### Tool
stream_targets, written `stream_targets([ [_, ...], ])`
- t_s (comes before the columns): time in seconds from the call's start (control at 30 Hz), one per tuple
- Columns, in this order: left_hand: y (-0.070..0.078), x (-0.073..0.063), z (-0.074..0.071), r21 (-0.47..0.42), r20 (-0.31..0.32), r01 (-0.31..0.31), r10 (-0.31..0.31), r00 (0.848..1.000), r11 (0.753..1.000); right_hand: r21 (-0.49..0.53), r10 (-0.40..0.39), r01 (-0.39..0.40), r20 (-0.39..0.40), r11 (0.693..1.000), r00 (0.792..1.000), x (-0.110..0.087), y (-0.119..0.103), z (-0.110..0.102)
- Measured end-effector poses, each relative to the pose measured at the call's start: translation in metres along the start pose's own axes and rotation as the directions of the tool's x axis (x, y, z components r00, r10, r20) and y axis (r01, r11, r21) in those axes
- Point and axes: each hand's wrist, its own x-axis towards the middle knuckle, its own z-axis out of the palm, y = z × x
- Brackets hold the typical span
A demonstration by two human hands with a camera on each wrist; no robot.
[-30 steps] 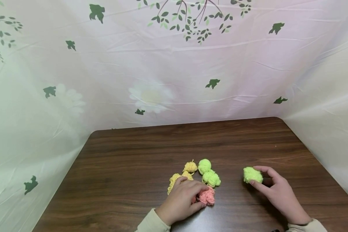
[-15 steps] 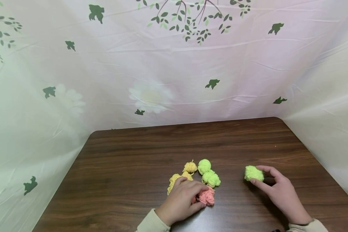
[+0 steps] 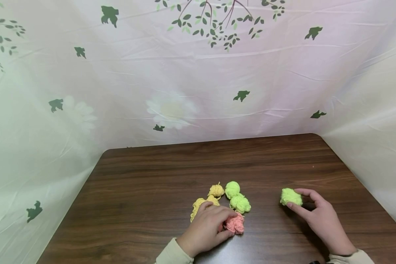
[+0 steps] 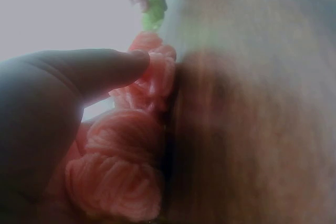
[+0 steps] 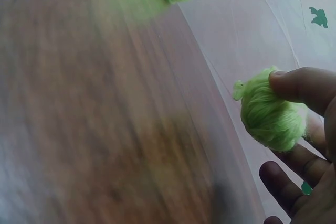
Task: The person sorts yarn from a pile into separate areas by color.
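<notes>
My right hand (image 3: 322, 220) pinches a lime-green yarn ball (image 3: 291, 197) between thumb and fingers, over the right part of the table. In the right wrist view the same green ball (image 5: 274, 111) shows its wound strands, with the thumb on top. My left hand (image 3: 207, 226) grips a pink yarn ball (image 3: 235, 223) with thumb and index finger. More pink yarn (image 4: 118, 182) lies under the palm in the left wrist view, mostly hidden in the head view. Yellow yarn balls (image 3: 216, 190) sit just beyond the left hand, partly covered by it.
Two green yarn balls (image 3: 239, 202) touch each other behind the pink one. The dark wood table (image 3: 145, 183) has a printed cloth (image 3: 198, 80) rising along its back and both sides.
My right hand has drifted slightly to the right, carrying the green yarn ball with it. The left hand and the yarn around it have stayed put.
</notes>
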Motion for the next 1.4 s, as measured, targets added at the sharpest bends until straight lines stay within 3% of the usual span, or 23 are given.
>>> stream_targets([
  [0.33, 0.0003, -0.0001, -0.0002, 0.007, -0.010, -0.003, 0.004, 1.000, 1.000, -0.013, -0.005, 0.005, -0.002, 1.000, 1.000, 0.0008, 0.0029, -0.0014],
  [1.4, 0.0020, 0.0001, -0.0021, -0.002, 0.005, 0.005, -0.005, 1.000, 1.000, -0.049, 0.002, 0.003, 0.099, 0.999, 0.995, 0.0027, 0.0089, -0.0017],
])
